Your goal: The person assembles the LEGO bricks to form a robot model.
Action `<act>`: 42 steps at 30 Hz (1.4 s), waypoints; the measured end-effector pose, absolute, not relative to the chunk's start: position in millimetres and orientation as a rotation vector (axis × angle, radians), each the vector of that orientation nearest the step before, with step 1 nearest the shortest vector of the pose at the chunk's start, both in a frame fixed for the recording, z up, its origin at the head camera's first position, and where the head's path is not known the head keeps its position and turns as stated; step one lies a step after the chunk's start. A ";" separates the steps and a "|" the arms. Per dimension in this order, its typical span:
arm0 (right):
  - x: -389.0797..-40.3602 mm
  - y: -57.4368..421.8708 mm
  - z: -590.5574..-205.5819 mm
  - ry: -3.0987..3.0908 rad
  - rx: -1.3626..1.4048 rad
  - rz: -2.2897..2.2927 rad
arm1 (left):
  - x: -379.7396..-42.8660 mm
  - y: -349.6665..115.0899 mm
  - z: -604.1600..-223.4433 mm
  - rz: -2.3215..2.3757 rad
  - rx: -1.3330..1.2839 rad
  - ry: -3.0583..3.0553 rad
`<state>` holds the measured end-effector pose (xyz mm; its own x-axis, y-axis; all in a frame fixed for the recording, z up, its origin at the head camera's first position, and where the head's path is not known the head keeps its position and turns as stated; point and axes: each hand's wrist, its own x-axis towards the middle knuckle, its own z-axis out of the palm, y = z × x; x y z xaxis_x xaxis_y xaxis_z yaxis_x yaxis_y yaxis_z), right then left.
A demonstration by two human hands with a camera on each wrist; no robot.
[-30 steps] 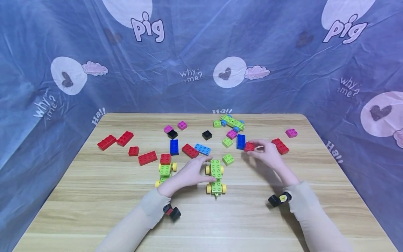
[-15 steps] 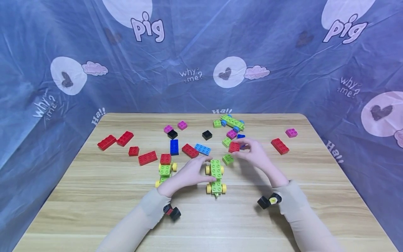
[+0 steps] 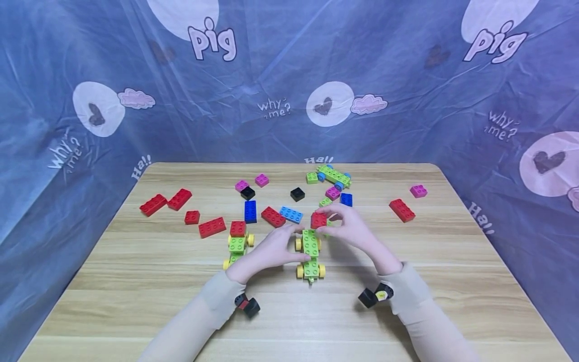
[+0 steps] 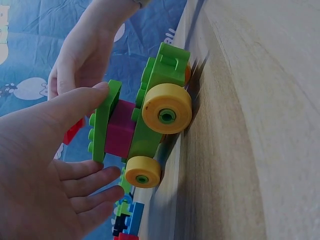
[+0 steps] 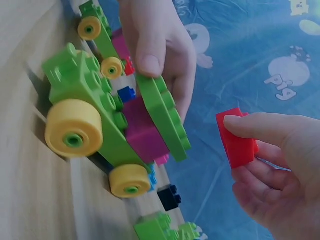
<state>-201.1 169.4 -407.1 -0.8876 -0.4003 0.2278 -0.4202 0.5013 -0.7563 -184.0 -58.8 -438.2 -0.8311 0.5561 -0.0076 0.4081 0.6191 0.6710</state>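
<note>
My left hand (image 3: 273, 249) holds the long green top brick (image 4: 104, 127) of a toy car (image 3: 311, 269) by its ends, thumb on one, fingers at the other. A magenta brick (image 4: 120, 128) joins that top brick to the green base with yellow wheels (image 4: 167, 109). With thumb and fingers, my right hand (image 3: 350, 229) pinches a red brick (image 5: 237, 137). It is above the table, near the far end of the car's top and apart from it in the right wrist view. A second yellow-wheeled car (image 3: 236, 244) stands to the left, partly behind my left forearm.
Loose bricks lie across the wooden table (image 3: 289, 322): several red ones (image 3: 211, 227), dark blue (image 3: 250, 211), light blue (image 3: 291, 214), black (image 3: 297, 193) and magenta (image 3: 418, 190). A green base with blue wheels (image 3: 333, 176) lies at the back. A patterned blue cloth (image 3: 289, 136) hangs behind.
My right hand has carried the red brick leftward from beside the dark blue brick to near the car's far end. My left hand and the car have stayed put.
</note>
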 end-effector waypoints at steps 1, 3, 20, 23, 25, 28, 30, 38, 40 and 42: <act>-200.5 167.9 -407.7 -2.704 0.749 1.376 | -183.9 -58.8 -438.2 1.006 0.791 2.628; -199.2 165.2 -408.6 -2.704 0.765 1.389 | -183.8 -58.8 -438.2 0.999 0.785 2.630; -195.4 156.2 -416.7 -2.727 0.879 1.362 | -185.5 -58.3 -439.9 0.994 0.786 2.633; -195.5 156.5 -418.3 -2.729 0.893 1.349 | -185.7 -58.3 -440.3 0.999 0.788 2.632; -195.7 156.6 -419.1 -2.738 0.897 1.340 | -185.6 -58.2 -440.3 1.002 0.787 2.630; -195.9 156.6 -419.9 -2.751 0.899 1.328 | -185.3 -58.2 -439.8 1.001 0.785 2.628; -196.0 156.5 -420.4 -2.757 0.903 1.322 | -185.2 -58.1 -439.2 1.004 0.783 2.627; -197.3 156.8 -423.5 -2.760 0.925 1.318 | -186.0 -58.5 -440.4 0.987 0.779 2.628; -197.4 157.0 -423.4 -2.760 0.934 1.312 | -186.3 -58.4 -440.8 0.986 0.779 2.625; -197.2 157.4 -422.8 -2.761 0.935 1.309 | -186.6 -58.3 -441.0 0.988 0.778 2.623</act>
<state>-197.2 157.4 -422.8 -0.8274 -0.5272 0.1934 -0.4835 0.4936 -0.7229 -186.6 -58.3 -441.0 -0.8317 0.5544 -0.0288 0.3975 0.6310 0.6662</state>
